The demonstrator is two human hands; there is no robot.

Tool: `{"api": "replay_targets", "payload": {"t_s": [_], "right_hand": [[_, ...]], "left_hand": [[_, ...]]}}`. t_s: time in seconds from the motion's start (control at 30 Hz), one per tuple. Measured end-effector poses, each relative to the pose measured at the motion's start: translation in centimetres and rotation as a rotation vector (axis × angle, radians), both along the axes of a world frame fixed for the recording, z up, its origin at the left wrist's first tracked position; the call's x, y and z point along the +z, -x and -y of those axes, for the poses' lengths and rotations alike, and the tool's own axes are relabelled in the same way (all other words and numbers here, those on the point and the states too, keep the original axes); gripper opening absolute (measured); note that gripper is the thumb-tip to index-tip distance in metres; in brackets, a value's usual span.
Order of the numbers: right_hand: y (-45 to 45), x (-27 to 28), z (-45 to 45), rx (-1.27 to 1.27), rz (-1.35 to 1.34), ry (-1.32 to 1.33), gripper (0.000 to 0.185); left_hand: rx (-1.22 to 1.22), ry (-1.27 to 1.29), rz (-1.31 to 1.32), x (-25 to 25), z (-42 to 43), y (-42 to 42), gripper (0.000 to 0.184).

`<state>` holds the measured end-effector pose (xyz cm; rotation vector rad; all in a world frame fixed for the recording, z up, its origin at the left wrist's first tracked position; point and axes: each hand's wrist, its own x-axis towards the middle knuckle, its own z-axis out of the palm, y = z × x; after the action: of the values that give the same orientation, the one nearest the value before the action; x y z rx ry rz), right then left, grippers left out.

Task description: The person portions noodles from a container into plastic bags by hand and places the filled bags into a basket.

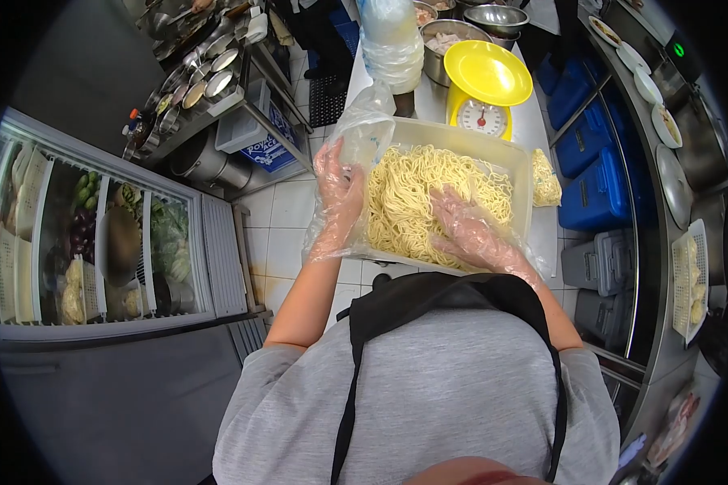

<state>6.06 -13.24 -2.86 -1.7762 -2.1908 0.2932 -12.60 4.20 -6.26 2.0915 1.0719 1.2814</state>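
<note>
A translucent rectangular tub (523,174) full of yellow noodles (408,190) stands on the table in front of me. My right hand (467,226), in a clear plastic glove, is pressed into the noodles, its thumb and fingers around some of them. Its fingertips are partly buried. At the tub's left edge, my left hand (338,190), also in a clear glove, has its fingers closed on a thin clear plastic bag (368,121). The bag's upper part stands up beyond the fingers and looks empty.
Behind the tub are a yellow dial scale (484,117), a stack of plastic bags (390,48) and metal bowls of food (453,36). A bag of noodles (545,179) lies right of the tub. A glass-door fridge (105,234) stands left; blue bins (594,190) sit right.
</note>
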Motion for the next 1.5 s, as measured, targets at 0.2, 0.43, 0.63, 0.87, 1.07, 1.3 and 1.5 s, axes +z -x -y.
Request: {"api": "replay_targets", "payload": {"t_s": [0.2,0.43,0.63,0.87,1.07,1.3,1.5], "right_hand": [[0.2,-0.4,-0.2,-0.004,0.115,0.057,0.062],[-0.4,0.5,0.2,-0.112,0.039,0.144,0.067],[-4.2,0.1,0.8,-0.388,-0.162,0.271,0.078],[-4.5,0.6,-3.9,-0.469,-0.171,0.223,0.081],[-6.5,-2.0,-6.5,-0.161,-0.349,0.199,0.059],[-6.1,4.3,-0.7,-0.099,-0.088,0.163,0.049],[-6.2,-0.5,-3.7,-0.392,-0.264,0.07,0.053]], "left_hand": [[0.016,-0.027,-0.029,0.0,-0.1,0.1,0.056],[0.023,0.012,0.022,-0.2,-0.1,0.3,0.055],[0.025,0.039,0.042,0.4,0.3,0.4,0.055],[0.023,-0.037,-0.003,-0.1,0.1,0.2,0.054],[0.012,-0.005,0.021,0.0,-0.1,0.3,0.053],[0.004,0.066,0.035,0.5,0.2,0.4,0.054],[0.003,-0.005,0.012,-0.6,-0.5,0.2,0.054]]}}
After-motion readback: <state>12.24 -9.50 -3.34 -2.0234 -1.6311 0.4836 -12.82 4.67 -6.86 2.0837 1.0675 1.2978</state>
